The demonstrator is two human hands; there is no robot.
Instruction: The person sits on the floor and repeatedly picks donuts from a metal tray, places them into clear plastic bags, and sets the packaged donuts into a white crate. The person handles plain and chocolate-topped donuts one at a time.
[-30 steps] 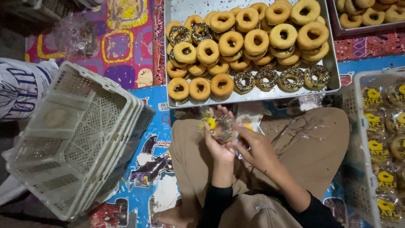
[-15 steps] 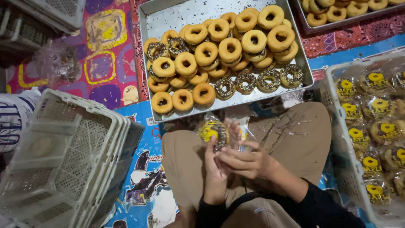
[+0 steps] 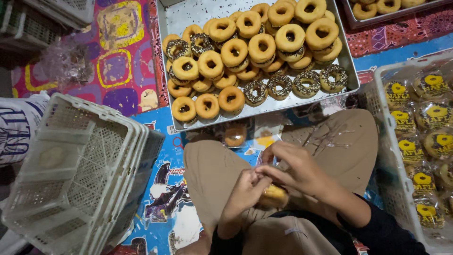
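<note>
I sit cross-legged in tan trousers. My left hand and my right hand meet over my lap, both closed around a doughnut in a clear plastic wrapper. Only a golden edge of it shows between my fingers. Just beyond my knees lies another wrapped doughnut on the mat. Past that stands a metal tray piled with plain and chocolate-sprinkled doughnuts.
A stack of white plastic crates stands at my left. A white crate with several wrapped doughnuts with yellow labels is on my right. A second tray of doughnuts sits at the far right. A bundle of clear bags lies on the colourful mat.
My hands have drawn closer to my body with the wrapped doughnut, and now cover it almost fully. The view has shifted left and down a little.
</note>
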